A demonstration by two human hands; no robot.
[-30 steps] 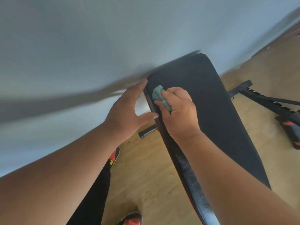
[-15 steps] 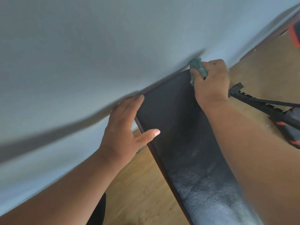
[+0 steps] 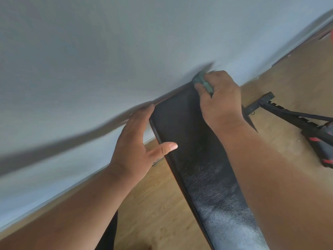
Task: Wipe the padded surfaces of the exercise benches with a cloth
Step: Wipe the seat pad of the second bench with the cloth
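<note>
I have the right hand (image 3: 220, 98) clenched around the green cloth (image 3: 202, 83), pressing it at the far top corner of the black padded bench (image 3: 203, 168), close against the wall (image 3: 126, 51). My left hand (image 3: 137, 143) lies spread, fingers straight along the pad's left edge and thumb on top, steadying it. I judge this mid-wipe; next I'd drag the cloth back down the pad.
</note>
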